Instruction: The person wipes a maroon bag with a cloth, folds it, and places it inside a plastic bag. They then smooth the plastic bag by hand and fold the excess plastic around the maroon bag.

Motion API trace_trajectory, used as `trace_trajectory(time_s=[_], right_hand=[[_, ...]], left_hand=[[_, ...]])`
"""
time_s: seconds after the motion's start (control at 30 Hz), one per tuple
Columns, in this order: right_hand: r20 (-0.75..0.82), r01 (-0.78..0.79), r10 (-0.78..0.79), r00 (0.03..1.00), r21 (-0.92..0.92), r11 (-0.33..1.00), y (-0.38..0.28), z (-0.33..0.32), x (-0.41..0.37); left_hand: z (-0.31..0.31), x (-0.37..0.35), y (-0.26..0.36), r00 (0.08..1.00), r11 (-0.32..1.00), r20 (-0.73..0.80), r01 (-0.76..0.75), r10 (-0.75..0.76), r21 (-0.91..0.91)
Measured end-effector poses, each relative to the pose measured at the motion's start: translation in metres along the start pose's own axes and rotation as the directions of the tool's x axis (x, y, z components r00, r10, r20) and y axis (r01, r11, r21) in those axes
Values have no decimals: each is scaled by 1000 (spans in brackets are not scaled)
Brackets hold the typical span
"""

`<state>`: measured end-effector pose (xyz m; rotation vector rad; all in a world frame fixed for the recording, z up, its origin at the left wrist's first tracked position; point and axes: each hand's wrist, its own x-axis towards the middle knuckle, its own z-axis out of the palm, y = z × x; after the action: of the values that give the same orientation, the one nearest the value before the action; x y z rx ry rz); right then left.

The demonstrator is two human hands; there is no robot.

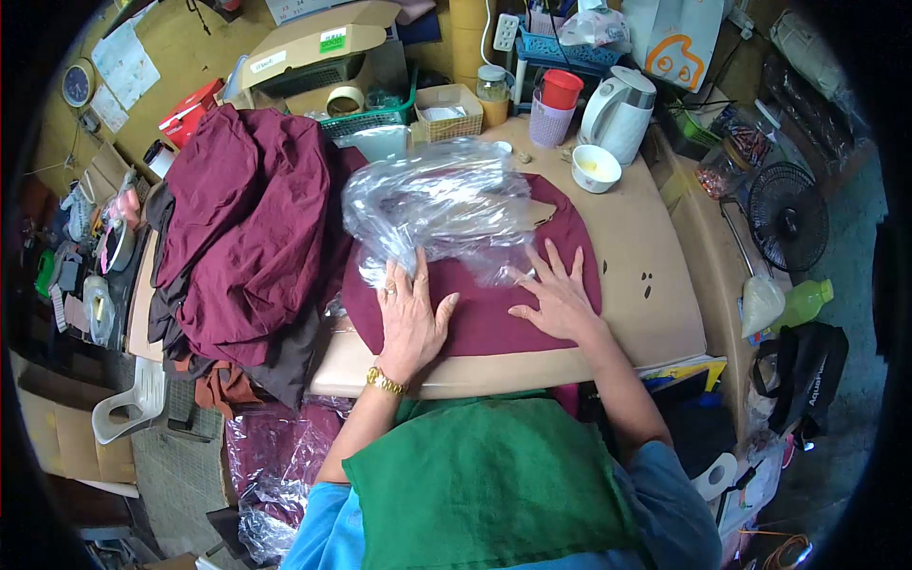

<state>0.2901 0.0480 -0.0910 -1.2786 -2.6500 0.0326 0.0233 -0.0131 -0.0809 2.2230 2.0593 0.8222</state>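
A maroon cloth (484,328) lies folded flat with a rounded outline on the table in front of me. On its upper part rests a crumpled clear plastic bag (442,195), and a bit of cardboard (540,213) shows at the bag's right side. My left hand (408,318), with a gold watch at the wrist, lies on the cloth's left part, fingertips at the bag's lower edge. My right hand (559,296) presses flat on the cloth's right part, fingers spread, fingertips near the bag's lower right corner.
A heap of maroon cloth (252,228) stands at the left of the table (655,313). Behind are an open cardboard box (318,43), a jar (492,95), a red cup (561,89), a white kettle (617,114) and a bowl (596,169). A black fan (787,217) is at right.
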Motion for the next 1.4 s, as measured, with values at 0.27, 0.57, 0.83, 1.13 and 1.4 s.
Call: trace_trajectory(time_s=[0.27, 0.57, 0.83, 1.13, 1.4], right_hand=[[126, -367, 360, 924, 33, 930, -43, -2, -56], [-27, -260, 275, 961, 246, 934, -22, -20, -87], [-166, -28, 58, 984, 176, 984, -10, -23, -130], [-544, 150, -96, 834, 56, 987, 1, -9, -75], [-458, -5, 52, 887, 103, 995, -21, -15, -66]], left_hand=[[27, 3, -47, 978, 964, 146, 111, -149, 240], [58, 1, 23, 969, 977, 198, -172, 145, 127], [52, 10, 13, 949, 974, 262, -205, 173, 100], [54, 7, 5, 934, 959, 264, -272, 242, 84], [46, 10, 3, 927, 957, 252, -289, 277, 11]])
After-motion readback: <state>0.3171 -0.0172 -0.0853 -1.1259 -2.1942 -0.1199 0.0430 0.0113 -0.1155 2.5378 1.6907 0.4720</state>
